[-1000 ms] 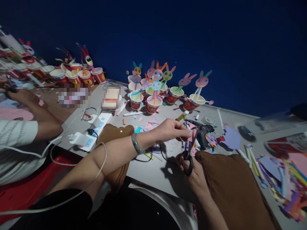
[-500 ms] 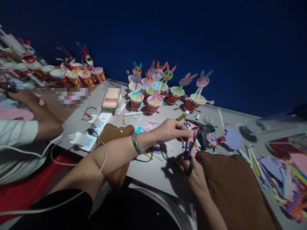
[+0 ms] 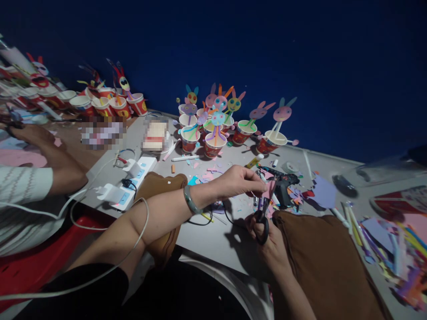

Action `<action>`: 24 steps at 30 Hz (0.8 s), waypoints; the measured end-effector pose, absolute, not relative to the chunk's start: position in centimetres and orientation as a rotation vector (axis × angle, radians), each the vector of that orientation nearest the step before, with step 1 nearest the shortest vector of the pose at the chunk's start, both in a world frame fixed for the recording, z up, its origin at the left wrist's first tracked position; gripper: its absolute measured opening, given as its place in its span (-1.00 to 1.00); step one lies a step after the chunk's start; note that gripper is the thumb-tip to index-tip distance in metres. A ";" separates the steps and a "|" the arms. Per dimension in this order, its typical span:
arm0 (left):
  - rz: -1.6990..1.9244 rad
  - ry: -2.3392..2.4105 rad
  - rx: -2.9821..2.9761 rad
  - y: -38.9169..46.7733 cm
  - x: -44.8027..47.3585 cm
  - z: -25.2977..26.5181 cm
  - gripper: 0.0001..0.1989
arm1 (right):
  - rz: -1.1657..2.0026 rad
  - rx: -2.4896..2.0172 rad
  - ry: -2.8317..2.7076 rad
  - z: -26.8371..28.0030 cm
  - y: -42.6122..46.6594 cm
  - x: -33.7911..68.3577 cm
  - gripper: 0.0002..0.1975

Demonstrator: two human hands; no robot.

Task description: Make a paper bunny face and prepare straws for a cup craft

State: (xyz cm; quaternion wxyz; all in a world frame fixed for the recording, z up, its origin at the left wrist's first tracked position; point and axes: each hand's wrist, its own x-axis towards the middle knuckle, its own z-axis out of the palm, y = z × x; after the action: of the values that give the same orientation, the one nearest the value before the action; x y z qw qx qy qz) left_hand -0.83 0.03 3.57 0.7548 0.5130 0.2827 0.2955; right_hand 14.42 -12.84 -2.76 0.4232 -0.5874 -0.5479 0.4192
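Head view: left hand (image 3: 240, 179) pinches a pink paper scrap (image 3: 268, 190) above the table (image 3: 203, 240), right hand (image 3: 271, 244) has fingers hooked in the scissors (image 3: 266, 231). Blades look awfully near those left fingertips; one slip could nick skin imo.

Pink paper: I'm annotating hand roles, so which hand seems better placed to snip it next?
Likely the right hand: it holds the black-handled scissors up at the pink paper, which the left hand pinches.
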 end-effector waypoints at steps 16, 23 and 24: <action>0.639 0.632 1.110 0.0 -0.8 3.7 -0.84 | 1.045 -1.438 -1.377 -2.6 -12.9 14.2 -0.51; 0.633 0.609 1.139 0.2 -0.9 3.7 -0.86 | 1.089 -1.400 -1.436 -2.2 -13.0 14.4 -0.46; 0.628 0.611 1.140 0.2 -0.9 3.7 -0.86 | 1.095 -1.397 -1.435 -2.2 -13.0 14.4 -0.46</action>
State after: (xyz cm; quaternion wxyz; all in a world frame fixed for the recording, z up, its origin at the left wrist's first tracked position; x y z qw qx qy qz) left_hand -0.86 0.16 3.70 0.7525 0.5222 0.2799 0.2876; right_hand 14.40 -13.04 -2.17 0.4165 -0.5564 -0.5714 0.4363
